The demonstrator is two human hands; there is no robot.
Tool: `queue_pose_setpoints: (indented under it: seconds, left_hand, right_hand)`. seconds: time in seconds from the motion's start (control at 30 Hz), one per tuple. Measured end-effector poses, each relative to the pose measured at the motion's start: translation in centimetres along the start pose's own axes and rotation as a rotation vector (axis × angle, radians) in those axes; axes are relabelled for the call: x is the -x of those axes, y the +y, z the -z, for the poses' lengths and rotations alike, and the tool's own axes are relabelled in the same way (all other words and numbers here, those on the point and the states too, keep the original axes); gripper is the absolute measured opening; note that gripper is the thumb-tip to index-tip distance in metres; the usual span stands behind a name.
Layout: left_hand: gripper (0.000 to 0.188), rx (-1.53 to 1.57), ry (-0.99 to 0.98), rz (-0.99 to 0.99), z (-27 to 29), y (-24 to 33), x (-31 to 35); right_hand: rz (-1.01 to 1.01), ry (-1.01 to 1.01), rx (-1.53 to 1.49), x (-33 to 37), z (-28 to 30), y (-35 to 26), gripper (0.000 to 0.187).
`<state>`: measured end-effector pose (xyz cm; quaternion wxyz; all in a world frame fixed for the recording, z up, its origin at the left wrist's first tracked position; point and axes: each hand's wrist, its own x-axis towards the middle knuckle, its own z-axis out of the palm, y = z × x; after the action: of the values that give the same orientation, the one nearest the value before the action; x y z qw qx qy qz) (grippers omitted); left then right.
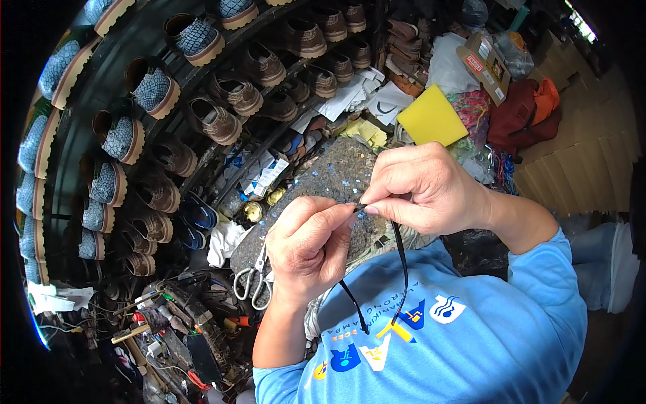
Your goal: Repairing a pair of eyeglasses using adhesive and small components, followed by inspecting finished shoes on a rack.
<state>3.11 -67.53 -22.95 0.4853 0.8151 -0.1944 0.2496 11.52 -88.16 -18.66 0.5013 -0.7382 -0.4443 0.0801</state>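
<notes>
In front of my chest, both hands meet fingertip to fingertip over a thin black strap. My left hand is closed, pinching the strap between thumb and forefinger. Thumb and fingers of my right hand pinch it just beside that spot. Two lengths of the strap hang below the hands against the blue shirt. The part inside the fingers is mostly hidden. Beneath the hands lies a dark, rough work surface dotted with blue scraps. Large scissors rest beside my left wrist.
Racks on the left hold several blue patterned shoes and brown shoes. A yellow sheet, a dark red bag and cardboard stand beyond my right hand. Cluttered tools, including a hammer, lie at lower left.
</notes>
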Motion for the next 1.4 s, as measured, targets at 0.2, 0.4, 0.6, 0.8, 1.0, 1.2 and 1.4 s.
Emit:
queue_pose_setpoints:
  seconds: [0.2,0.4,0.6,0.8,1.0,1.2,1.4]
  left_hand:
    - [0.021,-0.028,0.012,-0.002,-0.22,0.12,0.00]
    - [0.018,-0.048,0.023,-0.040,-0.42,0.17,-0.29]
    - [0.019,-0.057,0.041,-0.049,-0.56,0.42,-0.55]
    - [0.018,-0.076,0.048,-0.064,-0.63,0.29,-0.70]
    - [0.015,-0.094,0.063,-0.045,-0.71,0.29,-0.57]
    - [0.013,-0.114,0.071,-0.053,-0.91,-0.02,-0.62]
    - [0.015,-0.083,0.080,0.020,-0.83,0.22,-0.29]
  right_hand:
    - [0.079,-0.020,0.042,-0.03,0.01,0.58,0.010]
    - [0.063,0.017,0.020,-0.03,-0.22,0.71,0.004]
    - [0.061,-0.025,0.079,-0.06,0.33,0.70,0.008]
    - [0.050,-0.043,0.108,-0.15,0.15,0.65,0.012]
    - [0.027,-0.005,0.118,0.06,-0.43,0.66,0.011]
    - [0.013,0.010,0.130,-0.06,-0.38,0.56,0.010]
    - [0.029,0.038,0.134,-0.16,-0.50,0.23,0.007]
